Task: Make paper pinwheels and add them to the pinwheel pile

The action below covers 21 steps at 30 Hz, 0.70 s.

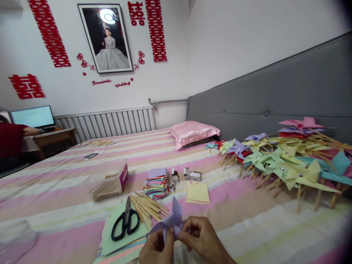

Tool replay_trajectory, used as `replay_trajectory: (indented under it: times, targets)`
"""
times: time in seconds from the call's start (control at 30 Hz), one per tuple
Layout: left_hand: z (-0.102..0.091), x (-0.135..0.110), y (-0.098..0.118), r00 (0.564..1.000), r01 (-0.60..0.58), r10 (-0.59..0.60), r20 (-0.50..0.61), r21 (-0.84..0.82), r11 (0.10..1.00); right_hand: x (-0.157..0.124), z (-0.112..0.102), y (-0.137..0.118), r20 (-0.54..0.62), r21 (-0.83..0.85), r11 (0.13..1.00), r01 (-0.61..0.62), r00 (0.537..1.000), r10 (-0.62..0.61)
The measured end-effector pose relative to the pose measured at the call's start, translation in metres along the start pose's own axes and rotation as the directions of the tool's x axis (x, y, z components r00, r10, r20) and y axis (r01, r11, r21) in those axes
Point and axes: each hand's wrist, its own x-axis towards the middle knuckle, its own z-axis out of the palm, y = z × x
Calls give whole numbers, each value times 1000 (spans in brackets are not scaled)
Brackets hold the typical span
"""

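At bottom centre, just above the striped bed [255, 227]: left hand [157, 246] and right hand [202, 234] both pinch one purple paper pinwheel [176, 212], left thumb over its middle, right thumb and finger on its right side. Step looks like drawing the corners in to the centre; next move calls for keeping that overlap pinched while a fastener goes through. Pinwheel: matte, one blade pointing up, one out left; middle hidden by fingers, no stick visible on it. Just left: black-handled scissors [127, 215] on green sheets [108, 245], loose wooden sticks [150, 206] beside. Beyond: yellow squares [197, 194], small metal fasteners [173, 187], stacked coloured paper [156, 174]. Right, farther: many pinwheels on sticks [282, 169]. Behind: pink pillow [194, 132].
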Motion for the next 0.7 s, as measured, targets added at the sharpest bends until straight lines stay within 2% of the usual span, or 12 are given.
replay_trajectory:
  times: [0.07, 0.17, 0.23, 0.3, 0.4, 0.5, 0.6, 0.7]
  targets:
    - [-8, 4, 7, 994, 90, -90, 58, 10, 996, 0, -2, -3, 11, 46, 999, 16, 1000, -17]
    - [-20, 13, 11, 992, 94, -93, -81, 3, 996, 4, -7, -3, -56, 128, 991, 48, 998, -41]
    - [-26, 18, 11, 985, 97, -94, -145, 16, 995, 7, -11, 0, -124, 122, 992, 40, 992, -25]
    - [-29, 21, 11, 983, 117, -113, -142, 21, 993, 10, -12, 4, -167, 66, 997, 26, 986, -14]
    - [-29, 20, 13, 984, 124, -125, -125, -17, 992, 9, -11, 9, -175, -80, 995, 56, 982, -70]
    - [-26, 16, 17, 980, 102, -111, -163, -60, 993, 8, -8, 12, -149, -212, 975, 63, 984, -96]
    - [-26, 13, 21, 978, 95, -99, -184, -31, 995, 12, -8, 14, -107, -296, 954, 58, 990, -93]
    - [-28, 13, 24, 981, 83, -83, -177, -8, 997, 25, -9, 17, -61, -448, 891, 70, 992, -108]
